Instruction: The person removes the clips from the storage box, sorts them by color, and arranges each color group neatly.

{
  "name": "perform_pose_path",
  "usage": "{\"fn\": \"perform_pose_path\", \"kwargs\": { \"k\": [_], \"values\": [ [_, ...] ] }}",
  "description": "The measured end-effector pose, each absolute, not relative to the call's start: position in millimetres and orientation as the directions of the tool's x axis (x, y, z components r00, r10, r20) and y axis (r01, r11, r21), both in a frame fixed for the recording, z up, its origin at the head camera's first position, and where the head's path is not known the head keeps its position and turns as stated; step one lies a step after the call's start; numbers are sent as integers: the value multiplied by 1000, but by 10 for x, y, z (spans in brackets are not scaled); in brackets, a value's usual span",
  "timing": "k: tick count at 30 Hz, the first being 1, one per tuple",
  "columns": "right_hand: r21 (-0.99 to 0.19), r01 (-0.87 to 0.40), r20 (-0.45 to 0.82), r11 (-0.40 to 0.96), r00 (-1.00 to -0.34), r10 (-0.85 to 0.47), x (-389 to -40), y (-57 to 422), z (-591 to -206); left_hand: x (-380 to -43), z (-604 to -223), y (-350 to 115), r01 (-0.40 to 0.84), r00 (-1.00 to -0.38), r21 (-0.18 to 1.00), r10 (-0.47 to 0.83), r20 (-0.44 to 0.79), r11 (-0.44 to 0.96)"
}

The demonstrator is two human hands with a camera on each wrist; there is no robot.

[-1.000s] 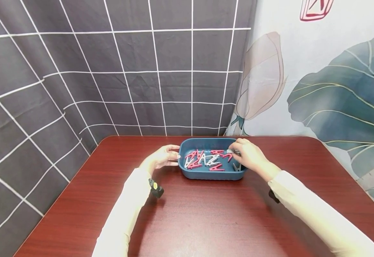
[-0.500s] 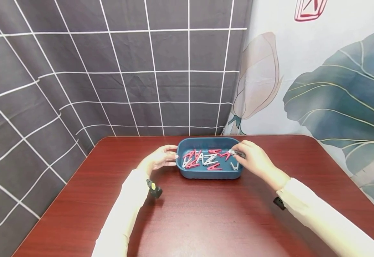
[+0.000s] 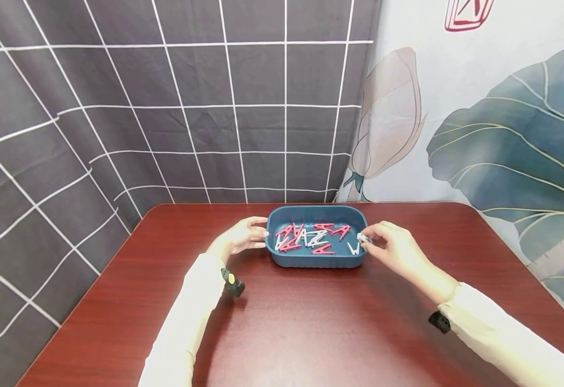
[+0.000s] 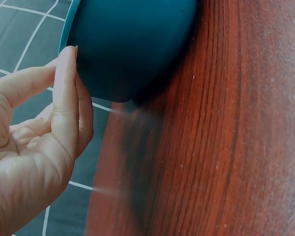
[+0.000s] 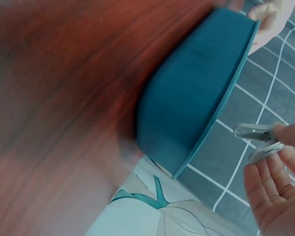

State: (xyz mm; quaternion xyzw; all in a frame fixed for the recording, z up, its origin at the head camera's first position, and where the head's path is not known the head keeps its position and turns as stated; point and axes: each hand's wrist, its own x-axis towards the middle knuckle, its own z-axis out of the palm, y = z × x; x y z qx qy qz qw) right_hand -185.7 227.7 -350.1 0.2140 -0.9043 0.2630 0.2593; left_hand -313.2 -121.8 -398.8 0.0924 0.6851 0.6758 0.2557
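A blue plastic bin [image 3: 318,262] stands on the table, holding several red clothespins [image 3: 323,249] and white clothespins [image 3: 317,239]. At its left end, my left hand [image 3: 240,236] grips the rim; the left wrist view has the fingertips [image 4: 66,54] of this hand against the bin's edge [image 4: 73,19]. My right hand [image 3: 398,250] is over the bin's right rim, pinching a whitish clothespin [image 5: 259,140] between thumb and fingers. In the right wrist view the clothespin is above the rim, apart from the bin wall [image 5: 191,88]. One white clothespin [image 3: 353,249] lies in the bin's right corner.
The reddish-brown wooden table [image 3: 282,322] extends on all sides of the bin. A dark grey curtain [image 3: 204,123] with white grid lines hangs behind and to the left. A leaf-patterned cloth [image 3: 456,129] hangs at the right.
My right hand has moved right and slightly toward me, from inside the bin to its right rim, carrying the whitish clothespin. The left hand keeps its place on the bin.
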Motion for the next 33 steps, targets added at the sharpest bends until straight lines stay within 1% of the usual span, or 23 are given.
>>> {"fn": "perform_pose_path", "kwargs": {
  "k": [4, 6, 13, 22, 33],
  "values": [
    [-399, -540, 598, 741, -766, -236, -1794, 2296, -3505, -3138, -3990, -1211, -216, -851, 974, 476, -222, 68],
    [-421, -535, 593, 733, -774, -224, -1762, 2301, -3511, -3128, -3992, -1209, -206, -853, 975, 475, -219, 79],
    [-502, -490, 519, 713, -830, -205, -1663, 2313, -3537, -3143, -4002, -1217, -218, -855, 974, 468, -224, 67],
    [-519, -510, 514, 685, -827, -227, -1603, 2341, -3640, -3145, -4022, -1226, -216, -853, 974, 471, -224, 72],
    [-553, -475, 457, 685, -860, -227, -1551, 2379, -3723, -3128, -4009, -1219, -225, -848, 973, 484, -217, 41]
  ]
}}
